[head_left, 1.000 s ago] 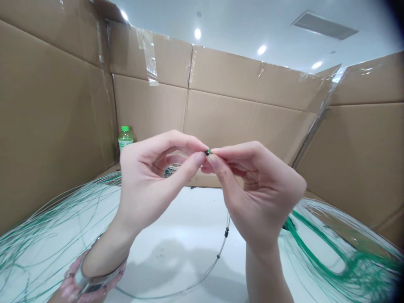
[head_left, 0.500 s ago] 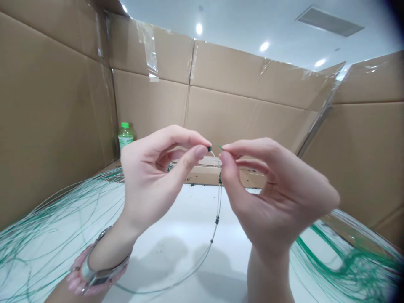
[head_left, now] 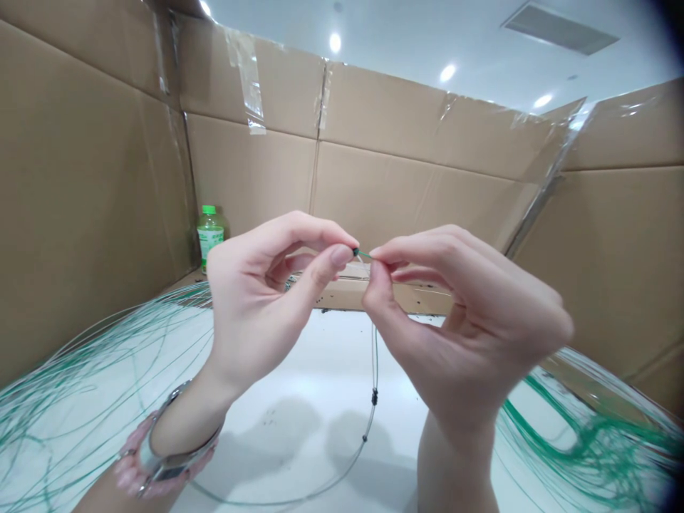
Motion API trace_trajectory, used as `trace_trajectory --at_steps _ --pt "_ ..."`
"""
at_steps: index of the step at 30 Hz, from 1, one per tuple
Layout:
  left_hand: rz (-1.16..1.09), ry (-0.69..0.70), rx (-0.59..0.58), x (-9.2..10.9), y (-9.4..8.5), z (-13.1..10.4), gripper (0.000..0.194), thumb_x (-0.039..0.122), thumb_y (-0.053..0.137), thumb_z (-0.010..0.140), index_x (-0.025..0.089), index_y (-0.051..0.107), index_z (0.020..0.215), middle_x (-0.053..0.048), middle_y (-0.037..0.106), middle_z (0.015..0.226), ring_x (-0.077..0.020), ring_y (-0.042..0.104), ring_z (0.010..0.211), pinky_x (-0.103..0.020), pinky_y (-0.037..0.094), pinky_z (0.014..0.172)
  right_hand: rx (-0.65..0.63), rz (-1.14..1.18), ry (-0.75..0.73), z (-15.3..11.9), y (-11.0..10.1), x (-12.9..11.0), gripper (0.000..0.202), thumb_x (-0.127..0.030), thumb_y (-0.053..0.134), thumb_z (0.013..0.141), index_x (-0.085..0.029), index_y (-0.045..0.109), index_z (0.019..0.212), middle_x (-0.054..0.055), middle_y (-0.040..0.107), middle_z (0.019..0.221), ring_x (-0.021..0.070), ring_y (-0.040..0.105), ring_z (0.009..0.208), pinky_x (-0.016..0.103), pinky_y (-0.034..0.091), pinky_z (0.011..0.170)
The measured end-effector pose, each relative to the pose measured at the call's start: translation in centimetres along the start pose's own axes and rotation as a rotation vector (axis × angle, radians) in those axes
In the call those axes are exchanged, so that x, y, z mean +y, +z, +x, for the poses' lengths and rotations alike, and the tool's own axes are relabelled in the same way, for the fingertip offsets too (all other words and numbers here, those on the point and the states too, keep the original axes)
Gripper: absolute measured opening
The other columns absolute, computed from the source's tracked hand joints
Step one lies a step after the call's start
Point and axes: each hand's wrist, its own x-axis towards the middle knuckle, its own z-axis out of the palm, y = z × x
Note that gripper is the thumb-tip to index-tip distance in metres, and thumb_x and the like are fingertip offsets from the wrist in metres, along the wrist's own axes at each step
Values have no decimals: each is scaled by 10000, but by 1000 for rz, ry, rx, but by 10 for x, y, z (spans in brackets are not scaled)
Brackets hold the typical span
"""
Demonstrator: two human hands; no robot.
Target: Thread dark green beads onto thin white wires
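My left hand (head_left: 267, 299) pinches a small dark bead (head_left: 355, 252) between thumb and index fingertip. Facing it, my right hand (head_left: 449, 306) has its thumb and index finger closed on a thin green cord (head_left: 365, 254), whose tip reaches the bead. Whether the tip is inside the bead's hole I cannot tell. A pale strand also leaves the bead and runs toward my right thumb. Below my right hand hangs a pair of strands (head_left: 374, 356) with a dark bead cluster (head_left: 375, 397) and a single dark bead (head_left: 365, 439), curving down to the left over the white table (head_left: 320, 370).
Loose green and white cords (head_left: 107, 356) spread over the table's left side. A thick green cord bundle (head_left: 593, 442) lies at the right. A cardboard tray (head_left: 411, 298) with dark beads stands behind my hands. A green-capped bottle (head_left: 210, 236) stands at back left, before cardboard walls (head_left: 406, 178).
My right hand has moved slightly left, bringing the green cord's tip across the gap to the bead. The hanging bead cluster sits lower. My left hand has stayed nearly still.
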Motion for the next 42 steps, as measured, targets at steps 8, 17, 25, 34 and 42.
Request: trace_trajectory --at_steps 8,17,25,34,42 --pt "0 51 -23 -4 0 0 112 112 648 787 220 674 798 32 653 739 -64 597 635 -150 547 555 -21 -44 -13 0 -1 0 173 -52 580 773 -211 612 711 1 597 629 133 529 602 283 486 536" --pt "-33 112 -81 -10 -8 4 221 -17 680 696 164 682 823 46 640 731 -32 588 646 -67 545 612 -87 82 30 0 2 6 133 -65 579 810 -174 646 774 -16 648 714 94 562 664 229 520 598" --pt "70 68 -92 -14 -4 3 107 89 660 757 193 667 779 40 661 699 -63 628 611 -114 547 577 -192 175 188 0 3 12 48 -176 593 813 -201 626 789 -29 669 773 91 620 728 185 529 568" --pt "28 104 -94 -29 -6 5 112 69 620 789 174 655 805 40 612 669 -41 589 589 -75 520 551 -514 266 398 4 -11 26 65 -203 613 764 -155 647 791 -28 659 743 70 606 681 154 511 561" --pt "47 109 -40 -31 -6 6 136 68 617 797 193 671 809 47 613 664 -48 589 588 -120 523 523 -658 330 461 5 -11 33 158 -179 632 779 -138 643 627 -55 580 527 8 491 470 97 383 445"
